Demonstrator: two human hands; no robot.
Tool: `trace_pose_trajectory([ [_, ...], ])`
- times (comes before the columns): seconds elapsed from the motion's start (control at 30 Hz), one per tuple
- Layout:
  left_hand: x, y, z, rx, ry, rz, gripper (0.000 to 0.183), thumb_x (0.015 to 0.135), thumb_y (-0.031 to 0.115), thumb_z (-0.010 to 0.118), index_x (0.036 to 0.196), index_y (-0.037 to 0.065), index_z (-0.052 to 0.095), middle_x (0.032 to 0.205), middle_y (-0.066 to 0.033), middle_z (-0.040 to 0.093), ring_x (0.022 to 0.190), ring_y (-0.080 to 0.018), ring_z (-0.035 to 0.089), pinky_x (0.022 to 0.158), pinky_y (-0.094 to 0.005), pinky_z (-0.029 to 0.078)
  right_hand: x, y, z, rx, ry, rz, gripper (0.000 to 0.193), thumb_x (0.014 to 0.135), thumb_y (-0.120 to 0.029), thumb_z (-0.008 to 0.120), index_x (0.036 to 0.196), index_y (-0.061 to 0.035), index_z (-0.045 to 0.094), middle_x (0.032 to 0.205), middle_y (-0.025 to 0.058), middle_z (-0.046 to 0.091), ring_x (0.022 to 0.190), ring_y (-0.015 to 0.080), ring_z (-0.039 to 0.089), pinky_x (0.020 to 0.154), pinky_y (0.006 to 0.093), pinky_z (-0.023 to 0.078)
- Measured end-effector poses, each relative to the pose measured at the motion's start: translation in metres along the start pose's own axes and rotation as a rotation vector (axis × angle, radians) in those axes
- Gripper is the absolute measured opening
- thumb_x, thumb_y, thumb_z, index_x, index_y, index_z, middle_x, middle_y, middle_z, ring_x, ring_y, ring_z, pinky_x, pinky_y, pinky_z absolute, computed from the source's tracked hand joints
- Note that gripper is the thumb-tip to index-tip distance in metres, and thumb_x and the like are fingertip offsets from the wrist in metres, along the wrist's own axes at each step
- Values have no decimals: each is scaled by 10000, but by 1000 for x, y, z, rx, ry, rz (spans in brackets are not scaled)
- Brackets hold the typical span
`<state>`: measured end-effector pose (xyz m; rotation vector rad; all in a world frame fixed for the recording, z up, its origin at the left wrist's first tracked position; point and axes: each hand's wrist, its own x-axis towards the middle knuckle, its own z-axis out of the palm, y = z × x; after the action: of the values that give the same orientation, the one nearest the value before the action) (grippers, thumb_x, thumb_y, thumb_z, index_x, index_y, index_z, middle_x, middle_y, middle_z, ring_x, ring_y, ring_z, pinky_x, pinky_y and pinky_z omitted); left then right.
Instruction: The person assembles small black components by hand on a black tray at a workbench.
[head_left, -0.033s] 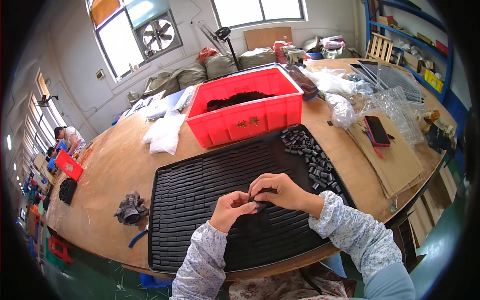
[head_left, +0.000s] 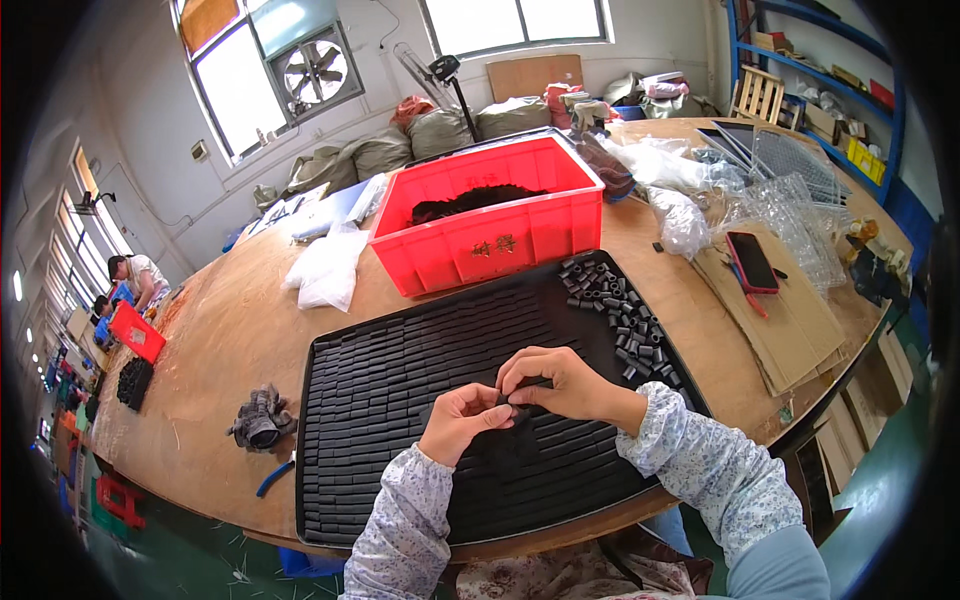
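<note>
My left hand (head_left: pixel 462 420) and my right hand (head_left: pixel 556 384) meet over the black tray (head_left: pixel 553 325), their fingertips pinched together. Between them is a small black piece (head_left: pixel 508 401), mostly hidden by the fingers; its exact kind does not show. Rows of small black pieces (head_left: pixel 390 400), laid end to end, fill the tray's left and near parts. In the tray's far right corner lies a loose heap of short black tubes (head_left: pixel 625 325), some showing hollow ends.
Behind the tray stands a red plastic crate (head_left: pixel 490 250) with dark material inside. Left lie a dark crumpled glove (head_left: pixel 262 418), a blue-handled tool (head_left: pixel 275 477) and a white plastic bag (head_left: pixel 328 268). Right, a phone (head_left: pixel 752 263) rests on cardboard (head_left: pixel 790 335). Two people work far left.
</note>
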<state>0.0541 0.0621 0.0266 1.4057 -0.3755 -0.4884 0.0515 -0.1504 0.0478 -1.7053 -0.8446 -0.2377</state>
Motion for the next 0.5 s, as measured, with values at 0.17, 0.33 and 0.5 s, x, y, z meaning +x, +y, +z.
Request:
trace_pose_trajectory([
  [0.17, -2, 8, 7, 254, 87, 123, 351, 778, 166, 789, 1071, 26, 655, 1003, -46, 657, 944, -189, 632, 867, -311, 521, 5, 32, -27, 77, 349, 302, 43, 797, 15, 682, 827, 19, 650, 821, 81, 678, 746, 117, 624, 663, 266, 509],
  [0.33, 3, 0, 5, 1130, 151, 657, 360, 614, 242, 853, 944, 160, 734, 1007, 12, 649, 970, -247, 490, 900, -366, 417, -6, 73, -61, -428, 632, 448, 65, 783, -77, 702, 826, -29, 693, 730, 123, 673, 680, 229, 664, 642, 328, 509],
  [0.5, 2, 5, 6, 1132, 154, 584, 306, 631, 236, 855, 834, 98, 672, 934, -22, 626, 896, -228, 515, 812, -354, 457, -8, 77, -58, -681, 350, 426, 98, 790, -92, 632, 862, -65, 692, 819, 161, 647, 826, 371, 620, 764, 423, 499],
])
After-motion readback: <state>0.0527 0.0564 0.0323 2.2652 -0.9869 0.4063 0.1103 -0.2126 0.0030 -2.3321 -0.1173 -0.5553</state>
